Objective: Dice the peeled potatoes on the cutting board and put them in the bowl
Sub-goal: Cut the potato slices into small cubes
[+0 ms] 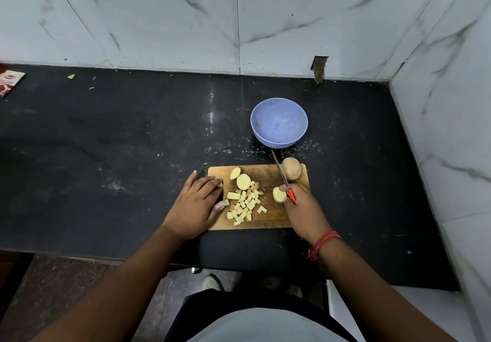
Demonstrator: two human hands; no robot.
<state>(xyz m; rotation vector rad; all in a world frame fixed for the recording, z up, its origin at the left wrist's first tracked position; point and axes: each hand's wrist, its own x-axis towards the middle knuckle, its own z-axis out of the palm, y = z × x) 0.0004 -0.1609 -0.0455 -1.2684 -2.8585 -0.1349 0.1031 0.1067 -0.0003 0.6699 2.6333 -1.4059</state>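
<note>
Resting flat with fingers straight, the left hand (198, 203) is laid over the cutting board's (268, 220) nine-o'clock edge. A red-handled knife (284, 179) is gripped by the right hand (303, 208), its blade aimed toward eleven o'clock. Diced potato (243, 204) is heaped mid-board; the bowl (279, 122) is seen at twelve.

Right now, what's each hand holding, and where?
Right hand grips the knife by its red handle. Left hand holds nothing; it rests on the cutting board.
</note>
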